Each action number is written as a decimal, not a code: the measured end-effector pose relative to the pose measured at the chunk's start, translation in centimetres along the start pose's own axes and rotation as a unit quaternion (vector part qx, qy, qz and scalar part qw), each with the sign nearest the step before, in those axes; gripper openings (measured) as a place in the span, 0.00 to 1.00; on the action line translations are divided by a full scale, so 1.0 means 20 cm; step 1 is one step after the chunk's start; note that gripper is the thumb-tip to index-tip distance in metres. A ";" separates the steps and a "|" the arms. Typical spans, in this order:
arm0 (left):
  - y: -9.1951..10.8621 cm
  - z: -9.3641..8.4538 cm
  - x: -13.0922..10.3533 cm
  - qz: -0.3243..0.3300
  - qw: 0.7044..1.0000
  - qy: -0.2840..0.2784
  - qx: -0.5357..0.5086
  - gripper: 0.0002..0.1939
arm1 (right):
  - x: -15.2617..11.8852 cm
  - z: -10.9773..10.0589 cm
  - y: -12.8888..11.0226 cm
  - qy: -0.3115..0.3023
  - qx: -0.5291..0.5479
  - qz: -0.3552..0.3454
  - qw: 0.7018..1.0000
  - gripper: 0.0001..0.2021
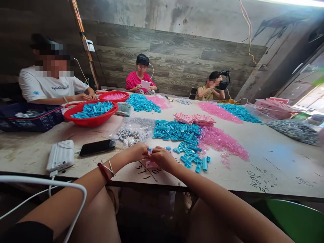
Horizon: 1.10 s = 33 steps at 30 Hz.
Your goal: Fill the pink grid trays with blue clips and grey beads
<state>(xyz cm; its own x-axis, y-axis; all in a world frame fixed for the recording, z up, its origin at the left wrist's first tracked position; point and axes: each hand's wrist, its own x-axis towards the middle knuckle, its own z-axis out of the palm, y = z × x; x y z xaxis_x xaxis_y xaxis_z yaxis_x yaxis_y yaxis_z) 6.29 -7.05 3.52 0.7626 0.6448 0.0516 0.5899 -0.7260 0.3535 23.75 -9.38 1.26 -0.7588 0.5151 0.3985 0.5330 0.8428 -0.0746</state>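
My left hand and my right hand meet at the table's near edge, both with fingers closed in a pinch. Between the fingertips shows a small blue plastic piece. Just under them lies a pink plastic block, mostly covered by my right hand. More small blue and clear bits peek out behind my right hand. Beyond the hands is a heap of blue plastic pieces, with loose ones trailing toward my right arm. A pile of clear pink pieces adjoins it.
Pink perforated plates rest behind the heaps. On the left are a phone, a cabled white power bank, a red basin of blue pieces and a dark basket. A plastic bag of small parts lies ahead. Three people sit around.
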 end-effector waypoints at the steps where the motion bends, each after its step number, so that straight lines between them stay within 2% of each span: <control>1: -0.01 0.00 0.00 -0.003 1.000 0.001 -0.004 0.10 | 0.00 0.00 0.00 0.008 0.015 0.007 1.000 0.11; 4: -0.06 -0.02 -0.01 -0.009 1.000 0.003 -0.026 0.08 | -0.01 -0.01 0.07 0.048 0.091 0.041 0.994 0.06; 6: -0.12 -0.06 -0.03 -0.036 0.998 0.049 -0.025 0.09 | -0.02 -0.02 0.17 0.096 0.124 0.086 0.984 0.06; 8: -0.21 -0.09 -0.05 -0.105 0.988 0.115 0.004 0.11 | -0.05 -0.03 0.29 0.127 0.112 0.146 0.975 0.10; 11: -0.34 -0.12 -0.09 -0.205 0.966 0.150 0.046 0.13 | -0.08 -0.02 0.45 0.069 0.076 0.209 0.973 0.17; 13: -0.40 -0.11 -0.11 -0.222 0.963 0.142 0.054 0.16 | -0.08 0.00 0.51 0.013 0.067 0.216 0.974 0.20; 16: -0.44 -0.08 -0.10 -0.218 0.965 0.132 0.055 0.17 | -0.05 0.02 0.55 -0.032 0.061 0.212 0.975 0.21; 18: -0.45 -0.05 -0.09 -0.214 0.967 0.128 0.054 0.17 | -0.02 0.03 0.55 -0.031 0.073 0.243 0.967 0.18; 22: -0.44 -0.04 -0.07 -0.212 0.968 0.121 0.049 0.15 | 0.00 0.03 0.56 0.049 0.171 0.305 0.936 0.10; 25: -0.44 -0.05 -0.08 -0.217 0.967 0.123 0.044 0.15 | -0.02 0.01 0.58 0.090 0.226 0.333 0.911 0.10; 31: -0.43 -0.06 -0.08 -0.226 0.964 0.136 0.037 0.15 | -0.12 -0.07 0.59 0.150 0.350 0.413 0.827 0.13; 33: -0.43 -0.06 -0.08 -0.230 0.963 0.135 0.036 0.14 | -0.17 -0.10 0.58 0.158 0.379 0.431 0.804 0.12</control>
<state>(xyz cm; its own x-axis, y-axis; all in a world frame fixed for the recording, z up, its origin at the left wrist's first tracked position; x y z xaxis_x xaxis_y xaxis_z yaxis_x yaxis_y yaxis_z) -0.31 -1.56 1.49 0.3251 0.9339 0.1487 0.8734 -0.3568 0.3316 33.29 -1.63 0.88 -0.0339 0.9941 0.1033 0.3379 0.1086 -0.9349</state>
